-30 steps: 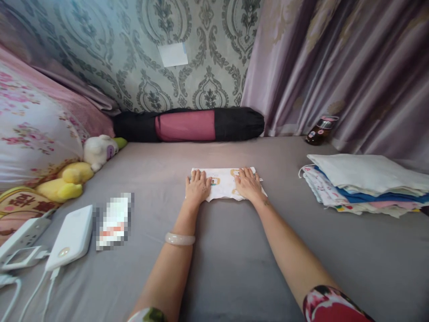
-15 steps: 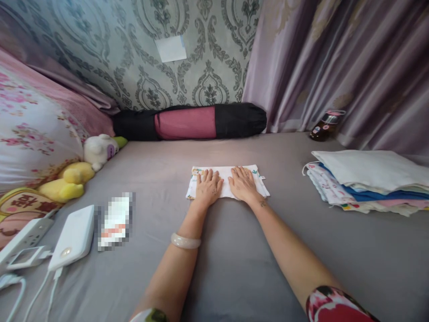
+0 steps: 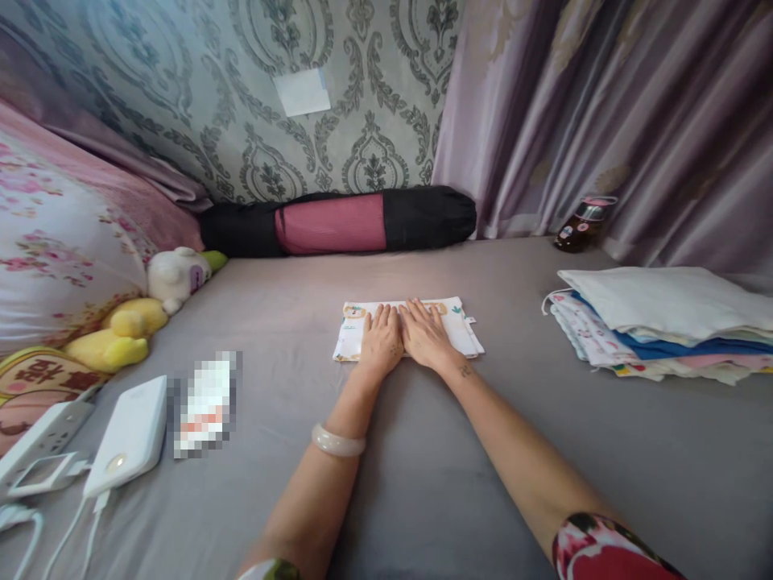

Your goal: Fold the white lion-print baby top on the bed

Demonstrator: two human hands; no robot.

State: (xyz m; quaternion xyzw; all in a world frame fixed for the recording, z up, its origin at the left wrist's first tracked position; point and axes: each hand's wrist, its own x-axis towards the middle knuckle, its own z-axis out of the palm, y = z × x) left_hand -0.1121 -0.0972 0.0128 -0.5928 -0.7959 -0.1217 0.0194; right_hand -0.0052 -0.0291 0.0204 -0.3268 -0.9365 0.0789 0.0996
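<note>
A white folded cloth with a small yellow and green print lies flat on the grey bed sheet. A little tag sticks out at its right edge. My left hand rests palm down on the cloth's middle, its fingers stretched out. Close beside it, my right hand also lies flat on the cloth, fingers extended and pointing away from me. The two hands nearly touch at the thumbs and cover the centre of the cloth. Neither hand grips anything.
To the right sits a stack of folded fabrics, with a dark bottle behind it. A black and pink rolled bag lies along the wall. At left are plush toys, a power bank, a power strip and cables.
Both hands have slid inward over the cloth, from a gap between them to nearly touching. The cloth keeps its place on the sheet, and more of its left end shows.
</note>
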